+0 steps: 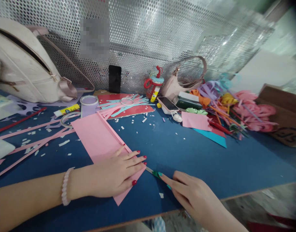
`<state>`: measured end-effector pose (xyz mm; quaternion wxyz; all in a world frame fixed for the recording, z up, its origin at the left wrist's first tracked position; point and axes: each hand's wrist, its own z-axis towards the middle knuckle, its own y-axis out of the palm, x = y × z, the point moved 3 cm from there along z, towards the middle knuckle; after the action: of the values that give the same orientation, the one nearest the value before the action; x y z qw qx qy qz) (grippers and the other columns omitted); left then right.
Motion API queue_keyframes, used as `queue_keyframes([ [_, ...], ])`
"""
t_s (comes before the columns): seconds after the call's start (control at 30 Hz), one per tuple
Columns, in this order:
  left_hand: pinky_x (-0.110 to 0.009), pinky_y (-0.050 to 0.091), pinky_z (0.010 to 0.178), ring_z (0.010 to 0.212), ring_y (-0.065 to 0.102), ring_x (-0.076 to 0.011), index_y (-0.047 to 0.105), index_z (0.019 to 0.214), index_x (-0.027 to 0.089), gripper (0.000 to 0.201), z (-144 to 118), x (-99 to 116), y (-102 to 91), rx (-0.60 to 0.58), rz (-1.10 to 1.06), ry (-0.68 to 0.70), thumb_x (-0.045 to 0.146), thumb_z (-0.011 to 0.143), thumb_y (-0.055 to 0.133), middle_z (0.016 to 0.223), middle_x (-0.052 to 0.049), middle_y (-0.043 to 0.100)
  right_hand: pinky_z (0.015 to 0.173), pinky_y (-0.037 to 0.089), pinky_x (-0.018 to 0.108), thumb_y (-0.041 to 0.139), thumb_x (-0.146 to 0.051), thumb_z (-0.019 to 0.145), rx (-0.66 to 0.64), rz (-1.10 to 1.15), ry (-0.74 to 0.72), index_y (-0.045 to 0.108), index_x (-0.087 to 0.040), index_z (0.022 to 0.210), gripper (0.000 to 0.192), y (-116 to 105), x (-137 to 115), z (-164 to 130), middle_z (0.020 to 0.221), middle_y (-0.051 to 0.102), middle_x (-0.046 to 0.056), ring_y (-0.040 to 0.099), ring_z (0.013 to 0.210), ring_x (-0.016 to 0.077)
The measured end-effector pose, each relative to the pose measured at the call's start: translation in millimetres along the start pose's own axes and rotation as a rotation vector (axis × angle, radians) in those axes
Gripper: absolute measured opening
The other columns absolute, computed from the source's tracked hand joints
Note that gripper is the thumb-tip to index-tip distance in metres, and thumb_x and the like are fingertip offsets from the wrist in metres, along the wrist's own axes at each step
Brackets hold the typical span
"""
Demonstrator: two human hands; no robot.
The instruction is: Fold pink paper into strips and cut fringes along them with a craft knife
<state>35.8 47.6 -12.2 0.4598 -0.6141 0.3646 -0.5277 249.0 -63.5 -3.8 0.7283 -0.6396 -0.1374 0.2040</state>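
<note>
Presently the left hand [116,175] is lying flat and open, palm down, pressing on the near end of a pink paper sheet [99,138] on the blue table [198,158]. The sheet is running diagonally away from the person, with a narrow folded or cut strip along its right edge.

The right hand [193,196] is resting just beside the sheet's near right corner, fingers curled around a small green-handled cutter [155,173]; its thin metal tip is pointing at the sheet's edge beside the left fingertips. Whether the blade is touching the paper I cannot tell.

A bead bracelet [65,187] is sitting on the left wrist.

Long pink strips [29,145] and small white scraps are lying left of the sheet. Farther back a glue stick [66,110], a tape roll [89,104], and a red card [126,104] covered with pink and teal strips are lying near each other. A dark phone [114,79] is leaning upright against the perforated metal wall, a pale bag [27,64] is resting at far left, and a second phone [167,103] is lying face up by a heap of coloured paper flowers [237,106] at right.
</note>
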Motion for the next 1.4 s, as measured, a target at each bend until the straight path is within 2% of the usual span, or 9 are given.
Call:
queue_keyframes([
  [0.2, -0.050, 0.010, 0.115, 0.142, 0.018, -0.0279, 0.023, 0.149, 0.013, 0.070, -5.5, -4.7, -10.8, -0.042, 0.005, -0.208, 0.054, 0.094, 0.039, 0.155, -0.011, 0.019, 0.050, 0.043, 0.023, 0.032, -0.016, 0.096, -0.030, 0.012, -0.010, 0.061, -0.016, 0.123, 0.039, -0.9, 1.6, 0.6, 0.071, 0.055, 0.003, 0.056, 0.058, 0.0133],
  [0.4, -0.063, 0.013, 0.108, 0.143, 0.010, -0.0351, 0.028, 0.147, 0.027, 0.063, -12.6, -5.6, -8.7, -0.046, -0.005, -0.150, 0.052, 0.092, 0.044, 0.155, -0.013, 0.017, 0.052, 0.042, 0.022, 0.035, -0.016, 0.096, -0.021, 0.014, -0.044, 0.061, -0.019, 0.123, 0.037, -6.2, 4.9, 10.1, 0.071, 0.056, 0.002, 0.055, 0.058, 0.0118],
  [0.5, -0.064, 0.012, 0.108, 0.142, 0.008, -0.0365, 0.026, 0.147, 0.032, 0.064, -13.4, -5.9, -8.2, -0.047, -0.021, -0.135, 0.051, 0.090, 0.048, 0.155, -0.013, 0.017, 0.051, 0.040, 0.021, 0.034, -0.017, 0.097, -0.014, 0.006, -0.086, 0.060, -0.019, 0.123, 0.037, -8.2, 6.0, 16.7, 0.072, 0.055, 0.002, 0.054, 0.058, 0.0116],
  [0.6, -0.063, 0.012, 0.108, 0.142, 0.006, -0.0375, 0.029, 0.146, 0.035, 0.062, -13.3, -6.0, -8.7, -0.052, -0.039, -0.139, 0.050, 0.089, 0.051, 0.157, -0.012, 0.012, 0.051, 0.039, 0.021, 0.035, -0.017, 0.097, -0.007, 0.009, -0.108, 0.060, -0.019, 0.123, 0.037, -7.7, 8.0, 20.7, 0.072, 0.054, 0.002, 0.052, 0.058, 0.0108],
  [0.77, -0.064, 0.013, 0.108, 0.141, 0.008, -0.0402, 0.037, 0.143, 0.033, 0.059, -12.5, -4.6, -10.5, -0.057, -0.066, -0.143, 0.046, 0.087, 0.055, 0.156, -0.013, 0.011, 0.057, 0.041, 0.022, 0.036, -0.015, 0.096, -0.016, 0.025, -0.123, 0.060, -0.021, 0.124, 0.037, -3.7, 16.8, 20.9, 0.075, 0.055, 0.002, 0.053, 0.062, 0.0113],
  [1.0, -0.064, 0.013, 0.108, 0.142, 0.005, -0.0397, 0.027, 0.146, 0.036, 0.065, -13.9, -4.9, -10.1, -0.064, -0.061, -0.149, 0.049, 0.088, 0.053, 0.157, -0.012, 0.011, 0.059, 0.041, 0.022, 0.035, -0.016, 0.097, -0.072, 0.025, -0.141, 0.060, -0.024, 0.124, 0.038, -4.1, 29.4, 23.2, 0.077, 0.056, 0.003, 0.054, 0.065, 0.0116],
  [1.23, -0.064, 0.013, 0.108, 0.141, 0.009, -0.0411, 0.038, 0.142, 0.032, 0.063, -13.9, -4.8, -10.4, -0.047, -0.075, -0.143, 0.046, 0.085, 0.058, 0.157, -0.012, 0.010, 0.059, 0.041, 0.021, 0.035, -0.016, 0.097, -0.071, 0.053, -0.147, 0.061, -0.024, 0.123, 0.038, -4.9, 31.3, 25.9, 0.076, 0.057, 0.002, 0.054, 0.064, 0.0108],
  [1.4, -0.063, 0.012, 0.108, 0.141, 0.006, -0.0400, 0.035, 0.144, 0.034, 0.062, -13.7, -4.8, -9.4, -0.063, -0.060, -0.146, 0.047, 0.087, 0.056, 0.156, -0.013, 0.013, 0.059, 0.041, 0.023, 0.035, -0.015, 0.097, -0.087, 0.031, -0.161, 0.060, -0.022, 0.125, 0.038, -1.2, 30.7, 32.1, 0.077, 0.056, 0.003, 0.054, 0.065, 0.0120],
])
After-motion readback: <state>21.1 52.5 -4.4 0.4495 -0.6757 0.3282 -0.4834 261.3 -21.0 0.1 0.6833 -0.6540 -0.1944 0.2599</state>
